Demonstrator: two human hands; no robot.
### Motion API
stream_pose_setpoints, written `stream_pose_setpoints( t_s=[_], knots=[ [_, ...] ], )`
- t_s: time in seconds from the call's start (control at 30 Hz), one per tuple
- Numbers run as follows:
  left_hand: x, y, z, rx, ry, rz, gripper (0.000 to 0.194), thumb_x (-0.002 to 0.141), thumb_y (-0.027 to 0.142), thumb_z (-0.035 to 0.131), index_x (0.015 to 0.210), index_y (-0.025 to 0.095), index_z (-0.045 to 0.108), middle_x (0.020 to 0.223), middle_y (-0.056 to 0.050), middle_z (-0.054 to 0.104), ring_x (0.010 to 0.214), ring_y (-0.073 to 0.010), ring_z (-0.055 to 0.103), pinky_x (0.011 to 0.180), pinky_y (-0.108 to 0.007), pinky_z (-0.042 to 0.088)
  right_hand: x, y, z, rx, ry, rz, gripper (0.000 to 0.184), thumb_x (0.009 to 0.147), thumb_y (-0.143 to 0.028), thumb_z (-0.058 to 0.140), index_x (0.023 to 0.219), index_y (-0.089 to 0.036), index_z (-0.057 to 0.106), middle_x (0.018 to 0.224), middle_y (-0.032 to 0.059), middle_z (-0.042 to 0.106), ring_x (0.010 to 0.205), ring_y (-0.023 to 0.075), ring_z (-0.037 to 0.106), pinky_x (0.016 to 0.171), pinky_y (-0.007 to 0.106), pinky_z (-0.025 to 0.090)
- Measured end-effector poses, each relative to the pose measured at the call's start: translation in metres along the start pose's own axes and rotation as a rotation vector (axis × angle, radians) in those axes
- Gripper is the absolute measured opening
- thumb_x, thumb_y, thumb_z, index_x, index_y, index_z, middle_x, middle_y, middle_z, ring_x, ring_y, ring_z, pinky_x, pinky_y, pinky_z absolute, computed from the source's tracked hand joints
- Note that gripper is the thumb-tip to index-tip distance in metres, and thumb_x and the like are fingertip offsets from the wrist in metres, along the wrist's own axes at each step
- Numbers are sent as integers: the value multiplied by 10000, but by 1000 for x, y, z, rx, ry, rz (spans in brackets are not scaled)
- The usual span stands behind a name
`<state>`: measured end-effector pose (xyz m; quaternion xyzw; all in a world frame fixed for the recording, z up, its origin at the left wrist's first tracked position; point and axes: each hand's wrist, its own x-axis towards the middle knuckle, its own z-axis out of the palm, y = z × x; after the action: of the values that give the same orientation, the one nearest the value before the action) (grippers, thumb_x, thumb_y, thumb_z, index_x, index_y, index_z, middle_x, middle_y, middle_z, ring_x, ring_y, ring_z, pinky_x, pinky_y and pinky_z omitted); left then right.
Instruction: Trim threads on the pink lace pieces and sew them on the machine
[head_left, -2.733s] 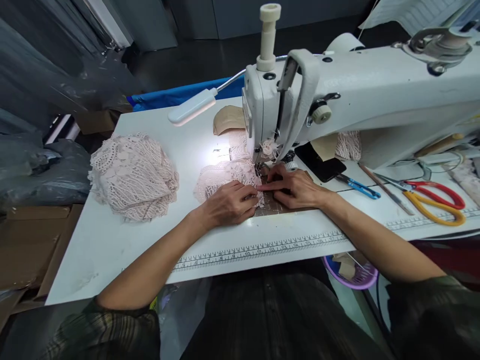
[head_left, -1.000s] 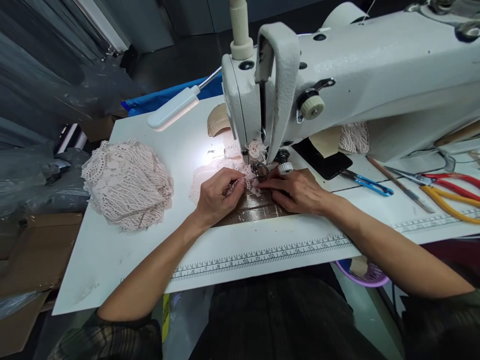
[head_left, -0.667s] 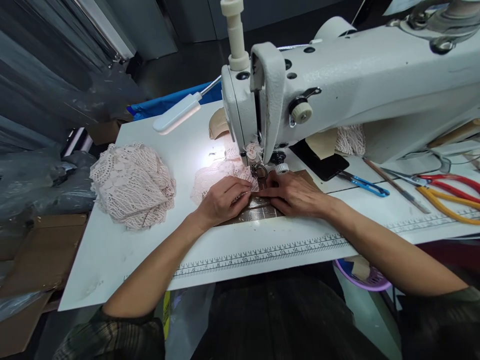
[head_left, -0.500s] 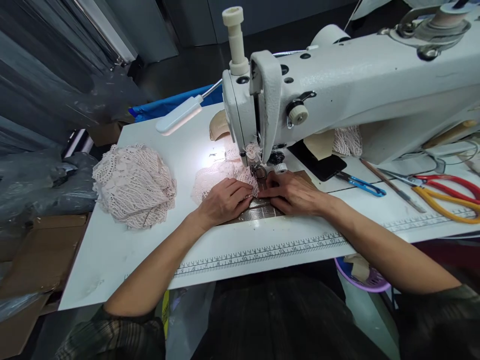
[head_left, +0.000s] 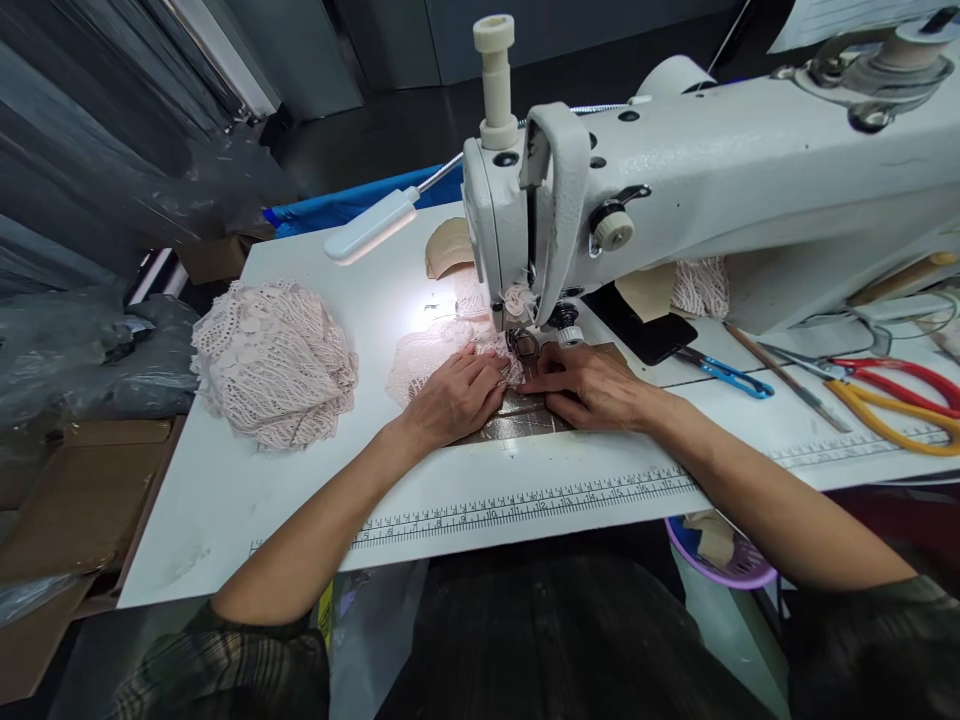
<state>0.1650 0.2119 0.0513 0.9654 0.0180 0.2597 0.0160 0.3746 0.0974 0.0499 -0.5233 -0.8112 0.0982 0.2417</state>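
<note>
Pale pink lace fabric (head_left: pixel 424 358) lies under the needle area of a white sewing machine (head_left: pixel 690 170). My left hand (head_left: pixel 459 398) rests flat on the lace's near edge, its fingers side by side and slightly bent. My right hand (head_left: pixel 596 387) is just right of the presser foot (head_left: pixel 525 343), its index finger and thumb closed at the lace's right edge. Under both hands is a shiny brownish plate (head_left: pixel 517 418). The needle tip and the fabric beneath the foot are hidden.
A heap of pink lace (head_left: pixel 274 365) sits on the left of the white table (head_left: pixel 225 530). A beige cup-shaped piece (head_left: pixel 448 247) lies behind the lace. To the right are a black phone-like object (head_left: pixel 649 332), blue snips (head_left: pixel 726 373) and red-and-yellow-handled scissors (head_left: pixel 885 400). A lamp (head_left: pixel 373 225) shines from the left.
The camera view has shifted a little, so the machine appears slightly farther right. Both hands stay at the lace, almost unmoved relative to the presser foot.
</note>
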Motion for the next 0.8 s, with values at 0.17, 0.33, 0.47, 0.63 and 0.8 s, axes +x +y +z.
stream_pose_setpoints(
  t_s=[0.17,0.33,0.47,0.63,0.8],
  knots=[
    [2,2,-1,-14,29,-4,65,911,180,563,939,141,606,1073,-96,697,978,-180,665,993,-445,504,-1,3,1,39,6,-4,347,858,-179,497,1123,-214,717,968,90,595,864,193,528,792,354,452],
    [2,3,-1,-33,24,-23,74,883,214,603,905,150,633,952,-72,707,844,-172,653,771,-352,532,-2,5,0,69,-6,-13,366,863,-173,486,1153,-214,705,974,94,589,864,192,523,799,356,437],
    [2,3,0,-73,84,-25,43,870,145,597,888,145,635,926,-69,711,808,-158,647,705,-311,509,0,2,0,41,-16,-22,371,859,-172,479,1141,-233,713,945,91,582,851,198,520,766,354,419],
    [2,2,2,-88,73,-18,55,881,146,588,887,150,642,938,-64,717,811,-154,645,712,-315,501,1,1,-3,80,-18,-8,365,832,-175,487,1093,-237,735,946,93,597,877,205,542,794,359,425],
    [2,2,3,-23,-14,17,104,897,143,565,845,149,655,927,-57,723,794,-149,639,723,-322,492,0,3,-11,203,8,69,372,826,-166,473,1089,-215,731,960,64,663,850,170,596,796,302,457]
  ],
)
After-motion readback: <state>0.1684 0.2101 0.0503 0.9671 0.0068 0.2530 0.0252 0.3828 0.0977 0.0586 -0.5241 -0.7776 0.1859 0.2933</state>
